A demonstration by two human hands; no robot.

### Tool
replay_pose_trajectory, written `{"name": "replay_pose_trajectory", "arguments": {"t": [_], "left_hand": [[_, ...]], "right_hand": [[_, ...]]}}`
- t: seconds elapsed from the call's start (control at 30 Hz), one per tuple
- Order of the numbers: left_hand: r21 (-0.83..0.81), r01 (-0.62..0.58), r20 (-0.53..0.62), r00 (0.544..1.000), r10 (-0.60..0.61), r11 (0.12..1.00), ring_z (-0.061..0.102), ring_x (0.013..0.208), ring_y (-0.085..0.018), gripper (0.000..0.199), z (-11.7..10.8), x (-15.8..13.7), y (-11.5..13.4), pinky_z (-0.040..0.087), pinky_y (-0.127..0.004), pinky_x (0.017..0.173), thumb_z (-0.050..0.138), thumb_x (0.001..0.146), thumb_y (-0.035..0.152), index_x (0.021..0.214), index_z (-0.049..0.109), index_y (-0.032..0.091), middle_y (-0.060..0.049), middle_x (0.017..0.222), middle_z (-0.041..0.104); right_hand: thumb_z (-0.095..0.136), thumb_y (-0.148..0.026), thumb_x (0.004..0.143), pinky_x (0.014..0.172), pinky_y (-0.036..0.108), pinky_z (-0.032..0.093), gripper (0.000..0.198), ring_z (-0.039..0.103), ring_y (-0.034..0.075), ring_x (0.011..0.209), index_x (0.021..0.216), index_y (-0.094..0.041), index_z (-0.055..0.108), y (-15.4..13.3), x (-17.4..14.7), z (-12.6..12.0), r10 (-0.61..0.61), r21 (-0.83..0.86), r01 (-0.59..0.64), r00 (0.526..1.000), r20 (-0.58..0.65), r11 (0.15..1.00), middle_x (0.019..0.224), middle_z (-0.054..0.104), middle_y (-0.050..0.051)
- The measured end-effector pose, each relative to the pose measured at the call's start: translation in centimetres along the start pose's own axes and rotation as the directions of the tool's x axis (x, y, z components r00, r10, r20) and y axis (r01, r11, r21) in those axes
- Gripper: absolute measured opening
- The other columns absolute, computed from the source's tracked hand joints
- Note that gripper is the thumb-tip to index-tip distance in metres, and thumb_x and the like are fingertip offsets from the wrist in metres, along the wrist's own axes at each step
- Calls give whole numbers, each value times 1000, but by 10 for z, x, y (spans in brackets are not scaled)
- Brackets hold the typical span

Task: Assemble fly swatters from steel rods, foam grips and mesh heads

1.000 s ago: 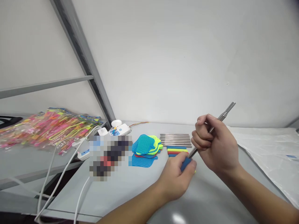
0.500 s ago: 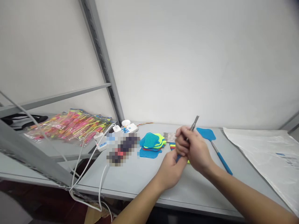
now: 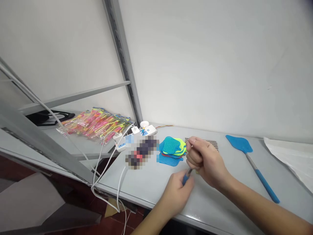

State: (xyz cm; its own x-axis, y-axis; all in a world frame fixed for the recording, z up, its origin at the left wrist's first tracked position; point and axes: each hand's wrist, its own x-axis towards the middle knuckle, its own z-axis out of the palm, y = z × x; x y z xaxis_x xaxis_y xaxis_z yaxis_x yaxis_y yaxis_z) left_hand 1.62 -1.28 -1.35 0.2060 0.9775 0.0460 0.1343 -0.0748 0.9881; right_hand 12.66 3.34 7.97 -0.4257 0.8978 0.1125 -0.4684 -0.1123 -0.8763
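Note:
My left hand is closed around a blue fly swatter handle, whose upper end shows above the fingers. From that end a thin metal rod runs up into my right hand, which is wrapped tightly round it; the rod's far end is hidden. Behind the right hand, several metal rods lie side by side on the table. To their left is a pile of blue, yellow-green and red mesh swatter heads. A whole blue fly swatter lies to the right of my hands.
Power strips with plugs and white cables lie at the left of the grey table. A pixelated object sits nearby. Plastic-wrapped colourful items cover a shelf behind a metal post. White sheeting lies far right.
My right hand has closed further over the metal rod, whose end no longer sticks out above the fist. The hands are slightly farther apart, and the view has turned right.

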Motion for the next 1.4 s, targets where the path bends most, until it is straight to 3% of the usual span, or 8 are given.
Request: {"name": "replay_pose_trajectory", "arguments": {"t": [0.23,0.37,0.53,0.67,0.93,1.2,1.4], "left_hand": [[-126,5,-119,993,-20,992,22,59,-9,32,11,16,2,17,-25,50,49,86,27,61,31,20,6,60,24],[-196,7,-155,987,-38,981,23,60,-10,26,14,29,8,19,-24,51,48,85,25,63,37,18,5,61,28],[-236,-16,-123,992,-14,972,33,61,-10,23,12,27,10,27,-23,54,55,84,29,67,51,14,3,61,40],[-239,-19,-79,997,0,971,43,65,-13,24,7,17,8,34,-24,60,53,88,34,82,61,13,1,67,52],[-247,-29,-56,998,15,969,56,97,-22,26,4,17,6,43,-28,80,45,92,23,107,64,15,-5,100,67],[-272,-39,-58,998,24,962,57,99,-24,26,4,19,5,45,-29,82,46,88,16,106,65,14,-7,103,68],[-272,-34,-72,997,15,962,55,90,-20,19,2,18,7,42,-28,79,47,87,20,96,63,15,-4,95,65]], "right_hand": [[48,-38,94,42,22,18,30,20,6,41,74,-18,58,1,1,11,-92,-110,101,992,89,989,44,25,-10],[43,-43,96,40,23,20,35,21,7,40,75,-19,58,4,11,6,-131,-163,135,991,37,977,44,26,-9],[40,-47,97,42,24,22,42,23,8,41,73,-19,59,10,10,4,-167,-240,181,983,77,954,43,27,-8],[42,-47,96,43,25,22,41,23,8,41,70,-19,57,13,5,6,-134,-257,158,985,108,954,43,28,-8],[44,-46,95,43,25,19,41,21,8,41,64,-20,51,29,11,-2,-100,-256,119,991,86,959,41,27,-8],[46,-47,94,43,25,20,41,22,8,40,64,-20,51,37,11,-6,-105,-282,117,993,58,952,41,28,-8],[46,-47,94,45,25,21,39,21,8,44,67,-19,54,36,10,-4,-74,-298,106,990,118,949,46,25,-8]]}}
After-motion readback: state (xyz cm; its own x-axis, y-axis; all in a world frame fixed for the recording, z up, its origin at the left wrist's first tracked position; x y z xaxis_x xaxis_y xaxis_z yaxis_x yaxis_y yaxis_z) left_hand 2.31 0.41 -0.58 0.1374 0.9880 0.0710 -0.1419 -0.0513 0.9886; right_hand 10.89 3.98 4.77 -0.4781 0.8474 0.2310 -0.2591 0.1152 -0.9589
